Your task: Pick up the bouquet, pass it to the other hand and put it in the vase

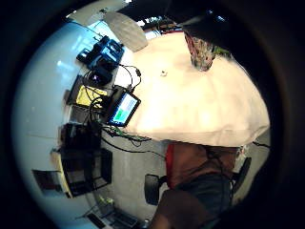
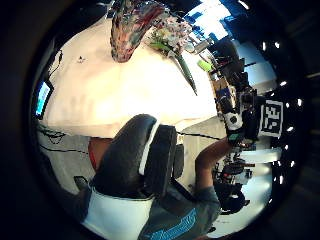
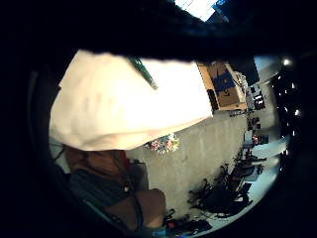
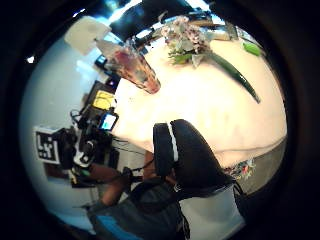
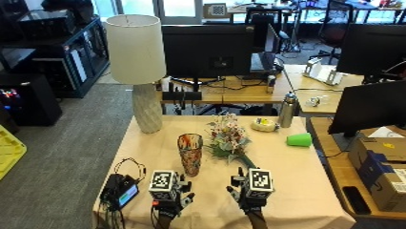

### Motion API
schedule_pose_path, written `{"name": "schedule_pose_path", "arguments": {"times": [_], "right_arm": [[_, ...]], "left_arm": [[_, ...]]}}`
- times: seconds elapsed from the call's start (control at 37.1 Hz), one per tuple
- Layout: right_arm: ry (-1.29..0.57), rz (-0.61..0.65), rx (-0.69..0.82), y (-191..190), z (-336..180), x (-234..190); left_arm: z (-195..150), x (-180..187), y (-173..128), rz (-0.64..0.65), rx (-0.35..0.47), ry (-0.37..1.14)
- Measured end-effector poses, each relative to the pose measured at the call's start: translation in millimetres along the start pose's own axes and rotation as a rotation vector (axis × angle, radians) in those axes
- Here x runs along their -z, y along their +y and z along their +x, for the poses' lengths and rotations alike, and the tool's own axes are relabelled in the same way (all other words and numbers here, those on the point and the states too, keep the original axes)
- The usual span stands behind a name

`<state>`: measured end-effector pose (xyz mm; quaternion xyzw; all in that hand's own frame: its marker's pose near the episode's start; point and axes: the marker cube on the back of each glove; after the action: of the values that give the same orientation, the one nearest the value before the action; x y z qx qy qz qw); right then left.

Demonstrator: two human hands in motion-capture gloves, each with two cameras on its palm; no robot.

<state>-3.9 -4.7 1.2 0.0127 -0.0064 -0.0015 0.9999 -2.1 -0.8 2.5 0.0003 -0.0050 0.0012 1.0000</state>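
Your left hand (image 5: 170, 196) and right hand (image 5: 248, 194) hover with fingers spread, holding nothing; the bouquet (image 5: 227, 138) lies on the surface (image 5: 298, 171) beside the upright vase (image 5: 190, 153).

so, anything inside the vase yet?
No stems rise from the vase; it stands upright on the table. The bouquet lies flat beside it, untouched. The vase's patterned wall hides its lower inside, so the bottom cannot be checked.

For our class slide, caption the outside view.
Both gloved hands hover open over the table; the bouquet lies beside the upright vase, not yet picked up.
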Motion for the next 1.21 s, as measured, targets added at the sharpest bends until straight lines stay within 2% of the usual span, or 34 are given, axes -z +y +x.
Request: {"name": "schedule_pose_path", "arguments": {"times": [0.3,0.86,1.05,1.21], "right_arm": [[-0.012,0.011,0.031,-3.8,-16.6,1.3],[-0.027,0.018,0.071,-2.3,-23.1,6.9],[-0.004,-0.013,0.058,-7.4,-10.3,5.7],[0.020,-0.025,-0.009,-24.7,27.9,3.0]], "left_arm": [[-3.4,-9.4,-3.5,-0.025,0.000,0.024],[-2.0,-4.1,-8.8,0.000,-0.006,0.027],[0.7,1.7,-3.0,-0.021,-0.004,0.015],[-0.8,-4.4,-6.1,-0.019,-0.005,0.034]]}}
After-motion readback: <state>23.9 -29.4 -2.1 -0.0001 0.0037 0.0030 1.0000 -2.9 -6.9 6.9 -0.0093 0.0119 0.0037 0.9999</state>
